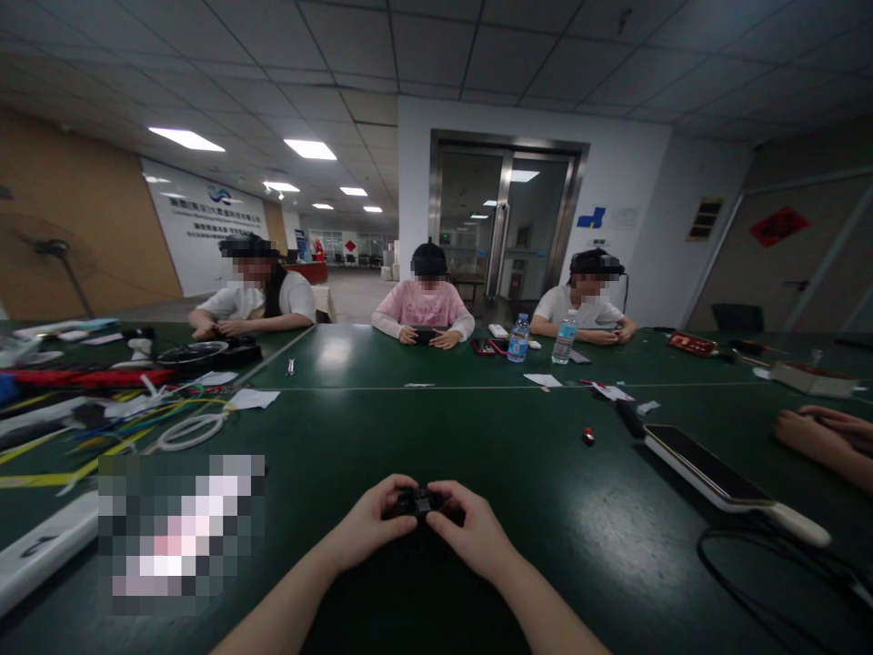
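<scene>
I see both hands low at centre over the green table (pixel 518 455). Left hand (pixel 372 523) and right hand (pixel 470 532) meet fingertip to fingertip, pinching a small black part (pixel 416 501) between them, just above the tabletop; its shape is too small to tell.

Open room: bare, glossy surface ahead of the hands, out to a small red piece (pixel 587 437). A seam (pixel 443 388) crosses the table beyond it.

Right side: a flat white-edged slab with a dark top (pixel 716 473) lies at an angle, a black cable (pixel 764 573) looped near it. Another person's hands (pixel 818 437) rest at the right edge.

Left side: tangled coloured wires (pixel 136 418), a white coil (pixel 187 432).

Two clear bottles (pixel 542 337) stand far off.
</scene>
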Action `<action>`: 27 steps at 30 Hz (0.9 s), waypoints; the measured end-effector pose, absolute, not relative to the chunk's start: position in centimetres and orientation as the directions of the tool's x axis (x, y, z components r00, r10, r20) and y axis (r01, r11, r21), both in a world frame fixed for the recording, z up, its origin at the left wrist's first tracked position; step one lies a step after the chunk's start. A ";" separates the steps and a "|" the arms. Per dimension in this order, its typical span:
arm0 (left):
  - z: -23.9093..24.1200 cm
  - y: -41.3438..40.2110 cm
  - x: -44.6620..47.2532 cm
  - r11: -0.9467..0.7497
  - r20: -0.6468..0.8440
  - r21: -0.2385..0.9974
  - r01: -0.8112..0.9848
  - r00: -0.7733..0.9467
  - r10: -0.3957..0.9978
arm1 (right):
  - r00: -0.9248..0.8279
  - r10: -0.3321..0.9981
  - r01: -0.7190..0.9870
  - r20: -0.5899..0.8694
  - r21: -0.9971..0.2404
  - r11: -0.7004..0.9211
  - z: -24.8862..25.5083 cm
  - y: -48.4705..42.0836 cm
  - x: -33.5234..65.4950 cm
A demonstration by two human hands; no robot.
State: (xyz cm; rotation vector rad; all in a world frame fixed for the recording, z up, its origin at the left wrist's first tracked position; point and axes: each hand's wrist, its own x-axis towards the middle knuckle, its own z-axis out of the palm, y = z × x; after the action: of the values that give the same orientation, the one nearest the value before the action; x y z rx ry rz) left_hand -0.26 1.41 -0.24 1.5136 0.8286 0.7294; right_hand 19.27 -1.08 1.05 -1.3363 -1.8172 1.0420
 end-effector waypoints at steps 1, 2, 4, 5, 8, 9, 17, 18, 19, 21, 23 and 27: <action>-0.3 1.4 -0.3 -0.043 -0.015 0.995 0.094 0.547 0.837 | -0.272 0.961 0.449 0.042 -0.878 0.165 1.1 -1.1 19.3; -0.3 1.4 -0.3 -0.044 -0.015 0.994 0.095 0.545 0.838 | -0.268 0.962 0.449 0.044 -0.878 0.165 1.1 -1.1 19.3; -0.3 1.4 -0.3 -0.043 -0.017 0.994 0.097 0.549 0.836 | -0.265 0.963 0.450 0.047 -0.877 0.167 1.1 -1.2 19.3; -0.2 1.4 -0.4 -0.042 -0.020 0.994 0.099 0.552 0.833 | -0.265 0.963 0.451 0.048 -0.877 0.168 1.2 -1.2 19.3; -0.1 1.4 -0.4 -0.047 -0.020 0.993 0.106 0.554 0.833 | -0.275 0.960 0.449 0.041 -0.878 0.166 1.1 -1.1 19.4; -0.1 1.4 -0.4 -0.053 -0.016 0.993 0.108 0.553 0.833 | -0.278 0.960 0.447 0.041 -0.879 0.167 1.1 -1.1 19.4; -0.5 1.5 -0.2 -0.052 0.006 0.997 0.065 0.568 0.823 | -0.272 0.955 0.435 0.118 -0.870 0.232 0.6 -0.8 19.3; -0.5 1.5 -0.2 -0.052 0.006 0.997 0.064 0.570 0.822 | -0.275 0.955 0.435 0.116 -0.871 0.230 0.7 -0.9 19.3; -0.5 1.5 -0.3 -0.051 0.004 0.997 0.066 0.572 0.820 | -0.276 0.955 0.434 0.110 -0.872 0.226 0.8 -1.0 19.3; -0.4 1.5 -0.3 -0.052 0.003 0.996 0.068 0.571 0.821 | -0.282 0.955 0.435 0.094 -0.875 0.214 1.0 -1.0 19.3; -0.2 1.4 -0.2 -0.051 -0.001 0.996 0.076 0.567 0.824 | -0.284 0.955 0.437 0.080 -0.876 0.203 1.1 -1.1 19.3; 0.2 1.3 -0.1 -0.043 -0.015 0.995 0.090 0.561 0.827 | -0.275 0.957 0.440 0.094 -0.872 0.213 0.8 -1.0 19.3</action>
State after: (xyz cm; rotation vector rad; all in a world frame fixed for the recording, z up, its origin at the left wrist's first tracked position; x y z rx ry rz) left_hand -0.11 1.25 0.24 1.5154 0.8162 0.7187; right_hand 19.31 -0.96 0.79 -1.2973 -1.8272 0.9942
